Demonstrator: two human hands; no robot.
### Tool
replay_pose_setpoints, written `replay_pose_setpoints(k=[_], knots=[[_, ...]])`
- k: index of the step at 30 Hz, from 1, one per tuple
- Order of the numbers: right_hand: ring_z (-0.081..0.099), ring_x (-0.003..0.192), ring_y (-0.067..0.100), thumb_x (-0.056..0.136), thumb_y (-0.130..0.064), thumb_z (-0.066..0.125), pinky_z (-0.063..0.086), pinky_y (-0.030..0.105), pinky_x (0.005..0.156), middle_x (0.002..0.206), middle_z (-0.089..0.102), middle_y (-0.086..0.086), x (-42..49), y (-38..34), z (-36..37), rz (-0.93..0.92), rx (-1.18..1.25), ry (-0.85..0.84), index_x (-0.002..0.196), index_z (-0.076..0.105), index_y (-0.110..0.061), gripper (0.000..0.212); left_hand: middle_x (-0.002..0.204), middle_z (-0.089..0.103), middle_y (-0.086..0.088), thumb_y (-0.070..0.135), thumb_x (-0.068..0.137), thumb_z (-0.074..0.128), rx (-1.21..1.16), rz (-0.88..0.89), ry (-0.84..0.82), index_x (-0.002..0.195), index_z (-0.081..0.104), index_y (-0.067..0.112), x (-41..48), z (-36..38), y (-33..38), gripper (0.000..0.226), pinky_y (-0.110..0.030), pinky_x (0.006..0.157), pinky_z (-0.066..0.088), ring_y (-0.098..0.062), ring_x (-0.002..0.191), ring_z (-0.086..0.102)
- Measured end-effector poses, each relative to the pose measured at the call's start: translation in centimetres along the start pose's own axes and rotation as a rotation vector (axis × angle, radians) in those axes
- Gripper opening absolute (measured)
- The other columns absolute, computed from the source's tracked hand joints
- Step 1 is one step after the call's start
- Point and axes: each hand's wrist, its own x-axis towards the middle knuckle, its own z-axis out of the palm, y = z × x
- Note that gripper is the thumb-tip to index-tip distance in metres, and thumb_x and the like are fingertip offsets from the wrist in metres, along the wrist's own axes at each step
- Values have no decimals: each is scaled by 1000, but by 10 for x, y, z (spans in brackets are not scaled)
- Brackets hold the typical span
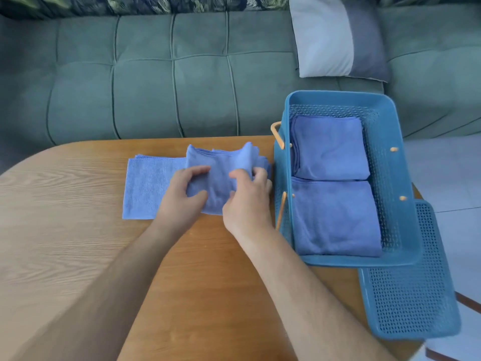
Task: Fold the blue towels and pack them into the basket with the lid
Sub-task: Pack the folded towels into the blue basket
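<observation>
A blue towel [145, 186] lies on the wooden table [65, 230], folded into a long strip. Its right part [221, 162] is raised and doubled back over the strip. My left hand [182, 196] grips the raised fold at its left side, thumb on top. My right hand [247, 199] pinches the same fold at its right side. To the right stands the blue perforated basket [390, 162] with orange handles. Two folded blue towels lie inside it, one at the far end [328, 147] and one at the near end [335, 217].
The basket's perforated blue lid [408, 295] lies flat at the table's right edge, partly under the basket. Behind the table is a green tufted sofa [156, 74] with a grey and white cushion [335, 37]. Light floor shows at the right.
</observation>
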Motion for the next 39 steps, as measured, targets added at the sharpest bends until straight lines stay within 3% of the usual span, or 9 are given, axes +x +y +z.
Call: replay_pose_setpoints(k=[4, 6, 13, 16, 21, 26, 29, 32, 39], knots=[[42, 108, 31, 78, 0, 59, 40, 35, 85, 146, 35, 7, -19, -14, -38, -250, 6, 224, 134, 55, -25, 61, 124, 54, 11, 5, 92, 64, 0, 145, 81, 129, 54, 45, -30, -13, 36, 55, -5, 93, 39, 6, 116, 51], [41, 108, 28, 78, 1, 58, 38, 31, 89, 146, 35, 4, -24, -12, -66, -281, 40, 295, 136, 55, -26, 64, 120, 52, 8, 7, 92, 66, 24, 231, 91, 133, 52, 43, -42, -7, 61, 56, -1, 89, 37, 5, 114, 50], [39, 124, 30, 89, -5, 62, 33, 35, 104, 145, 34, 2, 5, 61, -158, -100, 32, 330, 141, 51, -27, 59, 134, 38, 8, 28, 95, 64, 306, 451, -37, 150, 41, 24, -29, 77, 136, 60, -12, 84, 37, -2, 114, 46], [38, 126, 31, 89, -8, 62, 36, 40, 104, 146, 33, 3, 27, 92, -167, -18, -9, 268, 143, 50, -24, 57, 142, 31, -7, 27, 97, 63, 444, 473, -137, 152, 34, 12, -16, 121, 154, 64, -12, 86, 29, -16, 123, 42], [38, 125, 34, 89, -9, 62, 40, 43, 103, 146, 33, 9, 62, 125, -162, -4, -99, 258, 144, 48, -18, 57, 143, 26, -13, 23, 99, 58, 724, 351, -174, 157, 18, 10, 17, 160, 154, 71, -32, 93, 37, -33, 119, 49], [40, 131, 35, 94, -19, 62, 39, 41, 101, 155, 29, 14, 76, 132, -145, 136, -394, 322, 142, 45, -17, 51, 146, 44, -26, 27, 73, 83, 1231, 495, 78, 137, 53, 0, 34, 170, 141, 76, -39, 94, 49, -38, 118, 55], [7, 154, 36, 102, -28, 47, 17, 45, 123, 168, 1, 18, 76, 132, -137, -66, -535, 274, 158, 26, -23, 60, 156, 34, -24, 40, 89, 69, 1365, 636, -20, 147, 43, 1, 43, 169, 144, 75, -45, 117, 32, -37, 142, 39], [-22, 152, 33, 109, -42, 19, -8, 47, 125, 166, -20, 15, 80, 139, -128, -74, -541, 74, 161, -1, -28, 58, 164, 13, -22, 54, 103, 36, 1495, 491, -147, 156, 12, 2, 56, 170, 150, 78, -40, 124, 15, -30, 149, 26], [-32, 149, 31, 107, -47, 7, -13, 49, 123, 163, -30, 12, 91, 152, -115, -13, -556, -91, 158, -16, -31, 58, 163, 15, -25, 31, 108, 25, 1773, 412, -313, 156, 11, -2, 62, 200, 153, 60, -49, 121, 19, -41, 151, 14]])
